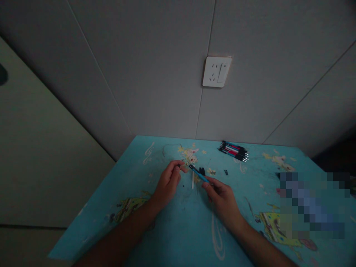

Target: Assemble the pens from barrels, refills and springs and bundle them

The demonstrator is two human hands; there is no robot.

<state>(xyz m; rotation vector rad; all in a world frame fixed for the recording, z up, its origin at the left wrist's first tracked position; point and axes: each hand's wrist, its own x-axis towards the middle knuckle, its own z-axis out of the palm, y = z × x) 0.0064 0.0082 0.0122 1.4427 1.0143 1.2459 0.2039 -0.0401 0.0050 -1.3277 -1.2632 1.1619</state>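
My right hand (222, 194) is closed around a blue pen (200, 175), its black end pointing up and left toward my other hand. Opposite it, my left hand (168, 183) pinches a small black part (178, 165) between thumb and forefinger; its exact shape is too small to make out. The two hands are apart, and the pen does not touch the black part. Just behind the pen lie dark small pieces (202, 171) on the tabletop. A thin white stick (193, 180) lies below the pen's black end.
A bundle of pens (233, 150), blue, red and black, lies near the back edge of the cartoon-printed blue table (180, 230). Another small black piece (226, 172) rests right of centre. A blurred-out object (308, 204) is at the right. Behind stands a grey wall with a socket (217, 72).
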